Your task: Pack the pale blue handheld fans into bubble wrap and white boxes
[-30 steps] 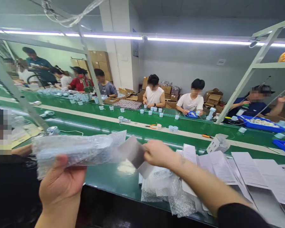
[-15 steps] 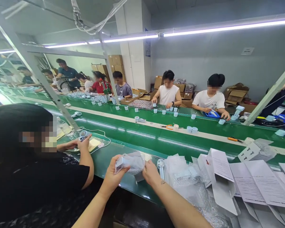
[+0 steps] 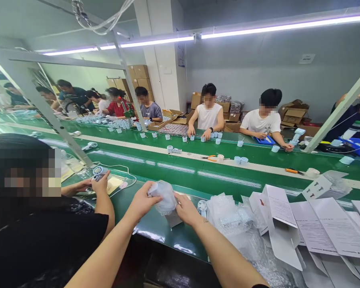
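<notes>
Both of my hands hold a small bubble-wrap pouch [image 3: 165, 196] with a pale item inside, just above the near edge of the green bench [image 3: 156, 232]. My left hand [image 3: 142, 200] grips its left side with fingers curled. My right hand [image 3: 184, 209] pinches its right lower side, where a grey card [image 3: 173, 219] sticks out underneath. A small round white fan [image 3: 202, 207] lies just right of my right hand, beside a heap of bubble-wrap bags [image 3: 231, 220].
A person in black [image 3: 42, 224] sits close on my left, handling a small fan [image 3: 97, 172]. Printed leaflets [image 3: 327, 228] and a folded white box [image 3: 276, 224] lie at right. Beyond, a green conveyor [image 3: 198, 160] carries small cups; several workers sit opposite.
The view swung down and left. My hands brought the pouch from held up long and flat to bunched small over the bench edge, and the card is now tucked beneath it.
</notes>
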A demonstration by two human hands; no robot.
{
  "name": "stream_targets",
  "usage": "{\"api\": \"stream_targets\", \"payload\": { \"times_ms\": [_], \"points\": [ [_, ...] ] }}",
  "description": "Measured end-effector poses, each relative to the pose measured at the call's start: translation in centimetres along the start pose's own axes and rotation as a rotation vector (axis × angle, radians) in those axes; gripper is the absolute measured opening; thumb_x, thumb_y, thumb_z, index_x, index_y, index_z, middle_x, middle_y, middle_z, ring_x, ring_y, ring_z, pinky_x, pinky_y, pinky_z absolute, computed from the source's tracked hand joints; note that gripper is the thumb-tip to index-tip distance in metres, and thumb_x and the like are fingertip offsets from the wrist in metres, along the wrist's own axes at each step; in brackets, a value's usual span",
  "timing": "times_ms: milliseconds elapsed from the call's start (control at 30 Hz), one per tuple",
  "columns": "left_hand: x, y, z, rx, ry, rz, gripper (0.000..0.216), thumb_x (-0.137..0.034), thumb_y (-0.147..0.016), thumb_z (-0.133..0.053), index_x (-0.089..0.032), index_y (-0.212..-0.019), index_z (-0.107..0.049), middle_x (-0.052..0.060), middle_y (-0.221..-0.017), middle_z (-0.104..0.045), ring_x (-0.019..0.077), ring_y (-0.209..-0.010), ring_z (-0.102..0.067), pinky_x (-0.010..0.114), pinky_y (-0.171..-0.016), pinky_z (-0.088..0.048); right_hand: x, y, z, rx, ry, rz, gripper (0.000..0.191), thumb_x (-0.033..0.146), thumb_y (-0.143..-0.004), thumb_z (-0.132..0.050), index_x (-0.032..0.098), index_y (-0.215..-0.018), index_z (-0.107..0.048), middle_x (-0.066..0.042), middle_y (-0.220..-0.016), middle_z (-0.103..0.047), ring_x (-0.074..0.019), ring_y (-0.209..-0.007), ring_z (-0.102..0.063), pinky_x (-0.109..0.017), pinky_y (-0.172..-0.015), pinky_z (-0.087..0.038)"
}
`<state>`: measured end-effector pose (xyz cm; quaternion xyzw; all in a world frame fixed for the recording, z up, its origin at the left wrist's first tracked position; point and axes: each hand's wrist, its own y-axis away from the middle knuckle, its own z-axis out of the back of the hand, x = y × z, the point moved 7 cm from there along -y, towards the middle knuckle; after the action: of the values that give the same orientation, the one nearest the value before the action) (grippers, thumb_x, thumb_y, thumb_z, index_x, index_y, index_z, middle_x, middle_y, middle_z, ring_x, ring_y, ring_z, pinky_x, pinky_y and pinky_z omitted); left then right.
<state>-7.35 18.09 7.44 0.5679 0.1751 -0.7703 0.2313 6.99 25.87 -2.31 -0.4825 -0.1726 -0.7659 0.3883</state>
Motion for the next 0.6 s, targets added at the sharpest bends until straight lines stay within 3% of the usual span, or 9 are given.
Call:
{"api": "stream_targets", "payload": {
  "times_ms": [100,200,300,400,467,600],
  "points": [
    [1.8,0.6,2.3,-0.224,0.229,0.129,0.049,-0.028,-0.046,-0.078,-0.02,-0.089,-0.054,-0.004,-0.07,-0.06,0.0158,-0.062,-0.06,0.028,-0.059,-0.049,-0.3,-1.9,0.4,0.082,-0.039,0.048,0.05,0.014,-0.076,-0.054,0.023,-0.125,-0.055,-0.009,-0.143,-0.044,-0.0254,-0.137,-0.032,-0.045,-0.113,-0.025],
    [2.1,1.4,2.9,-0.373,0.382,0.178,0.049,-0.023,-0.048,-0.075,-0.023,-0.09,-0.05,-0.002,-0.075,-0.061,0.0167,-0.064,-0.063,0.03,-0.06,-0.052,-0.2,-3.1,0.6,0.186,-0.099,0.107,0.052,0.016,-0.071,-0.061,0.023,-0.123,-0.054,-0.007,-0.132,-0.056,-0.0251,-0.125,-0.049,-0.043,-0.105,-0.039],
    [2.3,1.8,1.9,-0.437,0.492,0.19,0.045,-0.024,-0.05,-0.073,-0.025,-0.089,-0.05,-0.001,-0.078,-0.062,0.0187,-0.069,-0.065,0.032,-0.062,-0.054,-0.2,-3.6,0.6,0.226,-0.145,0.142,0.065,0.014,-0.066,-0.063,0.023,-0.128,-0.048,-0.008,-0.123,-0.062,-0.0265,-0.11,-0.059,-0.045,-0.096,-0.047],
    [3.1,2.3,1.4,-0.46,0.566,0.147,0.05,-0.027,-0.049,-0.077,-0.026,-0.092,-0.052,-0.001,-0.083,-0.063,0.019,-0.074,-0.065,0.032,-0.066,-0.055,-0.2,-3.8,0.3,0.234,-0.184,0.191,0.065,0.008,-0.064,-0.058,0.026,-0.125,-0.052,-0.006,-0.131,-0.057,-0.0268,-0.124,-0.048,-0.045,-0.106,-0.037],
    [3.3,2.7,2.0,-0.444,0.446,0.071,0.054,-0.028,-0.046,-0.08,-0.026,-0.093,-0.053,-0.002,-0.083,-0.063,0.0182,-0.075,-0.064,0.03,-0.068,-0.054,-0.6,-3.9,0.0,0.247,-0.212,0.19,0.057,0.008,-0.068,-0.053,0.026,-0.122,-0.055,-0.005,-0.132,-0.056,-0.0258,-0.127,-0.046,-0.045,-0.108,-0.035],
    [2.1,3.4,2.4,-0.265,-0.158,-0.052,0.044,-0.033,-0.055,-0.077,-0.021,-0.093,-0.059,-0.003,-0.075,-0.065,0.0163,-0.065,-0.061,0.024,-0.061,-0.049,-1.9,-3.8,-0.7,0.327,-0.265,0.138,0.049,0.016,-0.073,-0.053,0.026,-0.121,-0.05,-0.005,-0.126,-0.058,-0.0225,-0.111,-0.058,-0.04,-0.095,-0.046]
  ]
}}
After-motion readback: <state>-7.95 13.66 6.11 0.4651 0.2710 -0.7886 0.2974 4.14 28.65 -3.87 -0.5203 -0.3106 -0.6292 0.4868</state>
